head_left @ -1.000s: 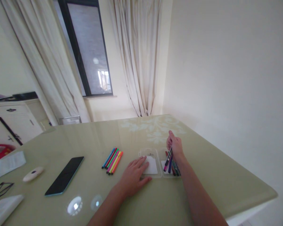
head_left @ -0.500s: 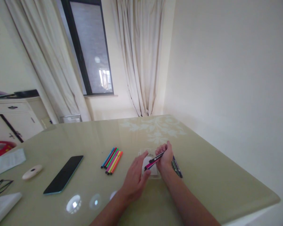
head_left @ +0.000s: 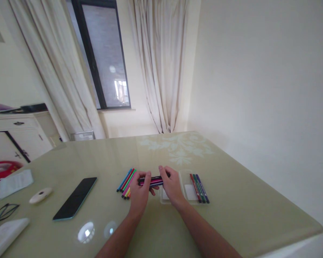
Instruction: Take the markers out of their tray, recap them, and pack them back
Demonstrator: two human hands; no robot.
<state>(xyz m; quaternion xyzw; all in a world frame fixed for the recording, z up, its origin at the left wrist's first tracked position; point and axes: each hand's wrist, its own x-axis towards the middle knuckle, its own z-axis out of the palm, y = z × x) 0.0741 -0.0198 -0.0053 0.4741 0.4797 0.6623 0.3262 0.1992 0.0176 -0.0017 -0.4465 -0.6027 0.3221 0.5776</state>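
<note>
Between my two hands a small bunch of marker pens (head_left: 155,181), black, magenta and dark blue, lies roughly level above the table. My left hand (head_left: 140,188) is closed on their left ends. At the other ends, my right hand (head_left: 172,184) grips the same pens. Beneath and beyond my right hand lies a clear plastic pen case (head_left: 183,184), partly hidden by it. Red, green and dark blue markers (head_left: 199,188) rest side by side in the case's right part. Left of my left hand, several bright markers (head_left: 127,181) lie in a row, partly covered by that hand.
A black phone (head_left: 75,199) lies on the glossy table (head_left: 220,222). Farther left are a white oval object (head_left: 41,195), a face mask (head_left: 14,183), glasses (head_left: 4,214) and a white block-shaped object (head_left: 6,236). A wall (head_left: 258,89) borders the table's right side.
My right hand has brought the pens left and turned them level. My left hand has moved left and closed on their other ends. More of the case and its three markers now shows.
</note>
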